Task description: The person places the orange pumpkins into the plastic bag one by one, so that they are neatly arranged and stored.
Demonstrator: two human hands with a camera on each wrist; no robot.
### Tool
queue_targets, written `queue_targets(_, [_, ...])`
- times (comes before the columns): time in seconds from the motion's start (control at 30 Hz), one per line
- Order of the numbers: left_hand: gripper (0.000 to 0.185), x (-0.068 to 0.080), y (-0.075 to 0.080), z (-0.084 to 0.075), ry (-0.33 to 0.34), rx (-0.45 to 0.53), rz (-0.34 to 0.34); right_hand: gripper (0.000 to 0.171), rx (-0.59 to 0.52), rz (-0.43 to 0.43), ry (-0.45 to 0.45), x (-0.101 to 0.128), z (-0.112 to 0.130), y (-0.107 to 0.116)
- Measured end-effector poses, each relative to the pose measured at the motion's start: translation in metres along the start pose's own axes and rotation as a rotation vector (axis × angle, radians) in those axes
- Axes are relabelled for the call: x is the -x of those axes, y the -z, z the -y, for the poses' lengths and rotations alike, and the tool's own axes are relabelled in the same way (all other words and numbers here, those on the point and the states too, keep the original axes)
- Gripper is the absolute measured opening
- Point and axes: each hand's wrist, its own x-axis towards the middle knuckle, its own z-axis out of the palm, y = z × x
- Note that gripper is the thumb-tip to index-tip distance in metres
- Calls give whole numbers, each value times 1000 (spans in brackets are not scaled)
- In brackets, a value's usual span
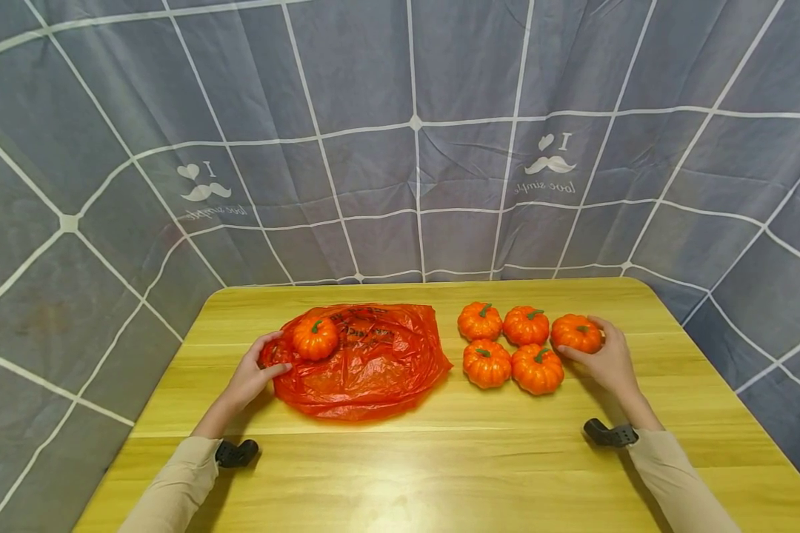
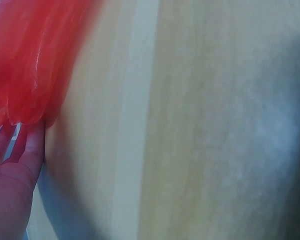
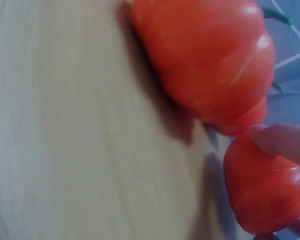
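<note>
Six small orange pumpkins show in the head view: one (image 1: 315, 337) sits on the red plastic bag (image 1: 363, 360), and five cluster to the right of the bag on the wooden table (image 1: 440, 459). The left hand (image 1: 253, 374) pinches the bag's left edge between thumb and fingers, just beside that lone pumpkin. The right hand (image 1: 607, 359) curls around the pumpkin farthest from the bag (image 1: 576, 332), thumb on its near side and fingers over the far side. In the left wrist view, a fingertip (image 2: 32, 145) meets the gathered red film (image 2: 30, 65) against the table — the bag looks thin, limp and slippery, so it is best taken at a bunched edge. In the right wrist view, a fingertip (image 3: 282, 140) presses the top of the held pumpkin (image 3: 265, 187), with a neighbour (image 3: 205, 55) bagward of it; these look light, rigid and ribbed — probably easiest gripped around the body rather than by the small green stem.
</note>
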Motion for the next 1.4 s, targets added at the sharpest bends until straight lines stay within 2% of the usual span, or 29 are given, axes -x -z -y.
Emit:
queue_targets(0.2, [65,-1,0,0,-3,0,-4,80,-27,-28,26,4,11,7])
queue_targets(0.47, [66,2,0,0,-9,1,1,80,11,-54,86,7,30,16])
queue_targets(0.87, [67,2,-1,2,-12,27,3,77,9,-72,179,14,74,21])
queue_targets(1.1, [67,1,-2,2,-13,33,10,76,-48,-56,227,21,97,15])
queue_targets(1.4, [67,1,0,2,-9,-11,-1,74,-111,-45,311,25,120,-9])
